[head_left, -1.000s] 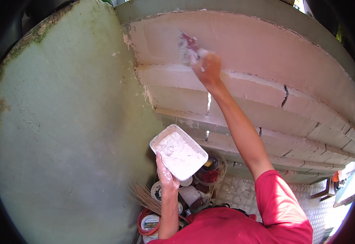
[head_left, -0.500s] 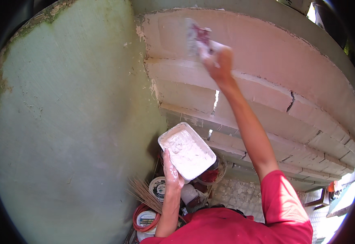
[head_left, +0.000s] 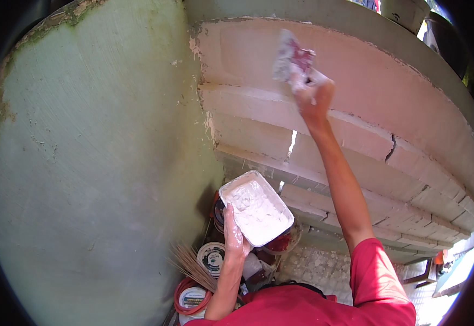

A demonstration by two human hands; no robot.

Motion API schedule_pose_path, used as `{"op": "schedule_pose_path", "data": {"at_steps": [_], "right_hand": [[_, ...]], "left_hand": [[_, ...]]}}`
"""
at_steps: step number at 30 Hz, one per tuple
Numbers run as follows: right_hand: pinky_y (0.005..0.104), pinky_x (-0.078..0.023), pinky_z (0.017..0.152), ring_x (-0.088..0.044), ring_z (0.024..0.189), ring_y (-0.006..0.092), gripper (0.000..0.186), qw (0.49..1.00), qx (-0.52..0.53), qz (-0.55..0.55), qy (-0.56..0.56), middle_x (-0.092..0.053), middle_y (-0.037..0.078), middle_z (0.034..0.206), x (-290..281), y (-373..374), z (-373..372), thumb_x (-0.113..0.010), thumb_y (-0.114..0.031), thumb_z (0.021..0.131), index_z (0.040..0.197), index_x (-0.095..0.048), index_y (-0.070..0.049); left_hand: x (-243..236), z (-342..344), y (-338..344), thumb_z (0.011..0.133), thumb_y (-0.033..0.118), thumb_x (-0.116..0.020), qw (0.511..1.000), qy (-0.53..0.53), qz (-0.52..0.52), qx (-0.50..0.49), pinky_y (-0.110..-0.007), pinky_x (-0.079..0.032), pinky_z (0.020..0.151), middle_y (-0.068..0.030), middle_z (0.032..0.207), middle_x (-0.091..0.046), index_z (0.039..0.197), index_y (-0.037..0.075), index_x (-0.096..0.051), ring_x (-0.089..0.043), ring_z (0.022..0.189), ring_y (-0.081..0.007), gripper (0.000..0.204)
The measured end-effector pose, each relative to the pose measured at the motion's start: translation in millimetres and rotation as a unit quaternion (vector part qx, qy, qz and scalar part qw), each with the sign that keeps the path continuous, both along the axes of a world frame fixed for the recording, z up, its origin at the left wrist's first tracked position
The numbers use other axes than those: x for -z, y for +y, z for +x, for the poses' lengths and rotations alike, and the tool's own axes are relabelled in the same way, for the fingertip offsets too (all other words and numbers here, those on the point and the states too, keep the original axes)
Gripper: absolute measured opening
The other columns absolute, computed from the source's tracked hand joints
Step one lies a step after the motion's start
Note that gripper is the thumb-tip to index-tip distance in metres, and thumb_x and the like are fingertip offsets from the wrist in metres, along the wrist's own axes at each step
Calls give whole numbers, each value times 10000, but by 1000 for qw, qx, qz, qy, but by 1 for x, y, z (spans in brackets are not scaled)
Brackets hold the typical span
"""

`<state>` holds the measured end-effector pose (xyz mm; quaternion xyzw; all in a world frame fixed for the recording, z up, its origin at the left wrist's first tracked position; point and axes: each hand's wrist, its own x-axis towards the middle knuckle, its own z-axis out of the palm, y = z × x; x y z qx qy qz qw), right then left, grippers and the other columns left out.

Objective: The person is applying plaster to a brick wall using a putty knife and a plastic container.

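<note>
In my left hand (head_left: 236, 239) I hold a white rectangular tub (head_left: 276, 232) by its left side. White paste (head_left: 256, 206) fills the tub, its surface lumpy and scooped. My right arm is stretched up and forward. Its hand (head_left: 314, 100) grips a putty knife (head_left: 287, 57) with a reddish handle and a broad blade smeared white, somewhat blurred by motion. The knife is over the upper band of a pinkish, curved stepped wall (head_left: 367, 70); whether the blade touches it I cannot tell. White smears cover the fingers of both hands.
A large greenish wall (head_left: 101, 163) rises on the left and meets the stepped wall at a corner. Below the tub stand lidded buckets (head_left: 211, 259), a bundle of thin sticks (head_left: 191, 266) and a coiled red hose (head_left: 180, 298). A dark crack (head_left: 392, 146) splits one ledge.
My right hand and the putty knife have moved to the right along the wall. The tub in my left hand sits slightly lower and further right in the picture, as the view has shifted a little.
</note>
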<state>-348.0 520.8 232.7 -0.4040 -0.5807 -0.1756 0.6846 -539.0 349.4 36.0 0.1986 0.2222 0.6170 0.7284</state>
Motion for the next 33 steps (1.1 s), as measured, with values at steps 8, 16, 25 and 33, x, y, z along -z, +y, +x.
{"op": "schedule_pose_path", "data": {"at_steps": [8,16,25,33], "right_hand": [[497,-389,546,-530,582,377,203,983,112,84,-119,-511,170,589,-9,100,-43,-653,-201,711,633,-523,-65],[396,-393,470,-573,488,291,250,990,130,-52,24,-572,153,539,-6,-6,5,-660,-189,771,623,-604,5],[437,-408,494,-560,503,350,284,980,138,50,-131,-563,196,554,-22,69,3,-655,-224,766,591,-584,-11],[391,-397,454,-540,437,313,223,998,-4,5,-58,-551,149,506,-11,26,-31,-668,-196,774,659,-650,-5]], "left_hand": [[-2,6,0,953,440,-430,1000,-18,-15,1,-382,-478,939,-98,1278,-502,1326,64,-367,-544,1134,-230,534],[6,-1,1,953,427,-435,1000,-5,-16,-17,-381,-467,945,-96,1267,-508,1325,69,-365,-542,1127,-225,521],[-1,5,-8,968,440,-379,1000,3,-8,-23,-378,-402,1016,-118,1318,-496,1362,8,-358,-518,1175,-243,585],[3,0,-10,955,445,-420,999,17,-15,-24,-388,-463,953,-109,1274,-507,1336,56,-351,-542,1141,-236,548]]}}
